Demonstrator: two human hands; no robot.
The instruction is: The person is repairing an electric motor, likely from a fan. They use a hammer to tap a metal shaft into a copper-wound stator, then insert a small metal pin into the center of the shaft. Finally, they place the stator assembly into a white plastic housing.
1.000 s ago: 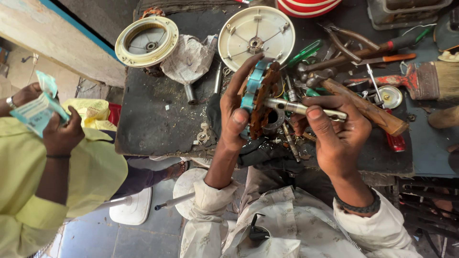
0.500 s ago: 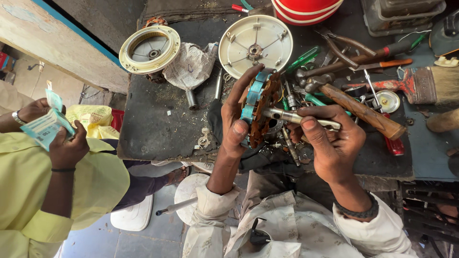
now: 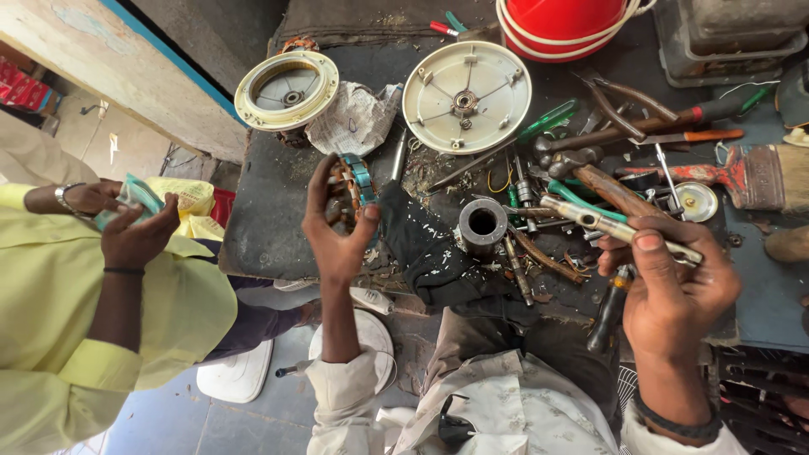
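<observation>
Cluttered workbench (image 3: 278, 227), left hand (image 3: 337, 223) and right hand (image 3: 674, 286) now apart

two round cream fan covers: a ringed one (image 3: 286, 89) and a flat ribbed one (image 3: 467, 97). one copper-wound stator (image 3: 350, 190). one metal pliers-like tool (image 3: 619, 229). one short steel sleeve (image 3: 482, 226). one wooden-handled hammer (image 3: 602, 181). one red-handled brush (image 3: 763, 177). one red bucket (image 3: 566, 25). one black rag (image 3: 434, 248). one crumpled paper (image 3: 354, 120). four hands in view: the worker's left hand (image 3: 337, 227) and right hand (image 3: 678, 282), plus two hands (image 3: 126, 223) of a person in yellow. loose screwdrivers too tangled to count.
</observation>
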